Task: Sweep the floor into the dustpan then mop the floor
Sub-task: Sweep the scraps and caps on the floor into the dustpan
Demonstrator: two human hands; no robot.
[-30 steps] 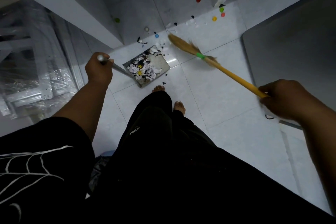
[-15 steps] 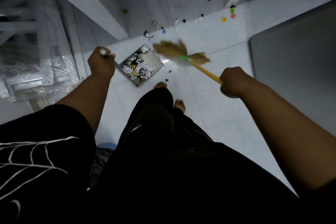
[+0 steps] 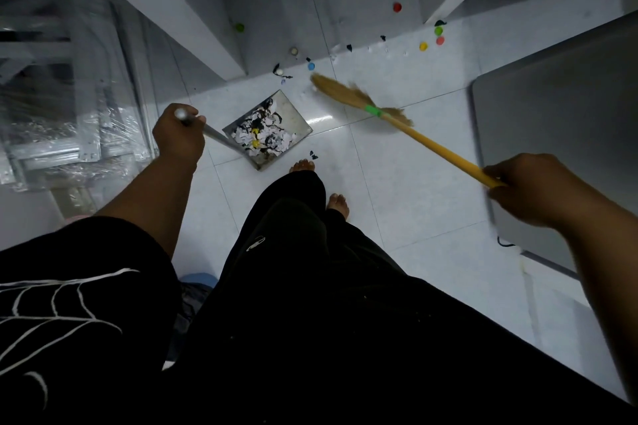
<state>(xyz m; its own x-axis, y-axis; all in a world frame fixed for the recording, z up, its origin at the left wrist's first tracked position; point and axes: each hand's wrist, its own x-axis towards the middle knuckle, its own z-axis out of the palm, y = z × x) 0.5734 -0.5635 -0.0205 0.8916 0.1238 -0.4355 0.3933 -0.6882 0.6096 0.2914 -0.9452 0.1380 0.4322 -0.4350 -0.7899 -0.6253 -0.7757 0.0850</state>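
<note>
Between grey table (image 3: 552, 134) and white panels (image 3: 165, 10), left hand (image 3: 177, 138) grips dustpan handle (image 3: 215, 135), right hand (image 3: 524, 193) grips broom (image 3: 407, 128).

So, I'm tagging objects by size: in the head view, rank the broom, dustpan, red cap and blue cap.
1. broom
2. dustpan
3. red cap and blue cap: near alike, red one farther off, so unranked

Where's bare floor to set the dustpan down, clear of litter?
Barest: the tiles between the broom handle, the right foot and the grey panel. A smaller strip lies between the dustpan and the white cabinet base. Crowded: beyond the broom head, caps and scraps, such as the blue cap; a black scrap sits by the left foot.
</note>
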